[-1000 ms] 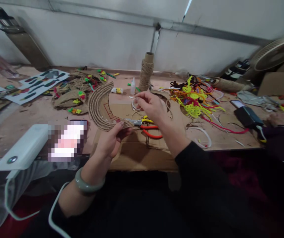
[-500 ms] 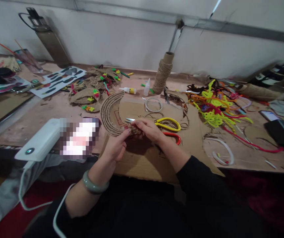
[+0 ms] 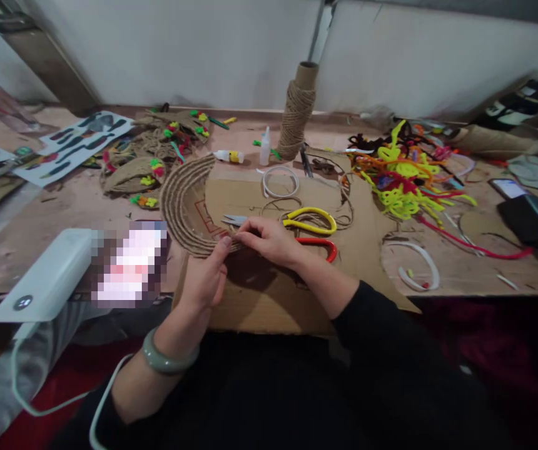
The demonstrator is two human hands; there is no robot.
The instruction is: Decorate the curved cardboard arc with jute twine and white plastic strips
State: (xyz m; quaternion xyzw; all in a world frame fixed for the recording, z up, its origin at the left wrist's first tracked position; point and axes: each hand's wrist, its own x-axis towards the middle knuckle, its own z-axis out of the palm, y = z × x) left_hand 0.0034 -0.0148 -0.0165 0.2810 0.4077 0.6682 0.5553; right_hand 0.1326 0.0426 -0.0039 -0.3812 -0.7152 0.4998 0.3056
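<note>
A curved cardboard piece faced with rows of brown twine (image 3: 179,200) lies over a cardboard sheet (image 3: 269,306). My left hand (image 3: 206,275) is closed on its near edge, thumb on top. Fingertips of my right hand (image 3: 271,242) are pinched at the twine rows beside my left thumb; what they pinch, probably the twine, is too small to make out. Scissors (image 3: 316,212) with one yellow and one red handle lie partly hidden beneath my right hand, blades poking out to the left. Loose twine (image 3: 344,220) trails beside the handles.
Behind stand a twine spool (image 3: 297,115), a small clear bottle (image 3: 265,149) and a lying glue bottle (image 3: 229,156). Colourful pipe cleaners (image 3: 400,181) heap at right. A phone (image 3: 131,262) and white power bank (image 3: 48,272) with cable sit left, near the table edge.
The camera view has shifted, so the table's things appear further left and higher. My right fingertips have come closer to my left thumb on the twine rows.
</note>
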